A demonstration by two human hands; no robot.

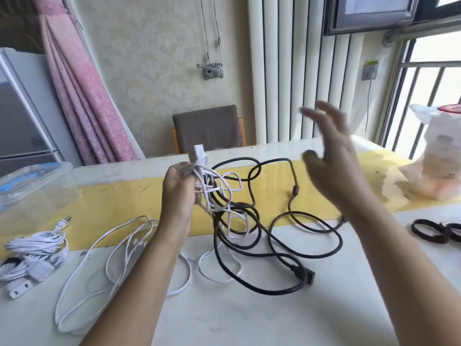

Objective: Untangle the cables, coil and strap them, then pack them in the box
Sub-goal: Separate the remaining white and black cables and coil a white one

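A: Two cables are knotting together here, a white cable [219,193] and a black cable [274,248]. The left hand [179,193] is gripping the white one's bunched end above the counter [249,315], fingers [183,171] curling round it.

B: And the right hand [331,161]?

A: It is hovering in the air beyond the tangle, fingers [324,108] spreading open, holding nothing.

B: What is worrying you?

A: The black loops are threading through the white ones just below the grip. If the left hand is lifting while the black plug [305,273] is lying on the counter, I judge the crossings would be tightening rather than freeing.

B: Anything else?

A: A second loose white cable [104,258] is trailing near the left forearm, and a sweeping arm could be dragging it into the mess. The box [37,186] is sitting at the far left, near a coiled white bundle [35,248], and the straps [426,231] are lying well apart at the right.
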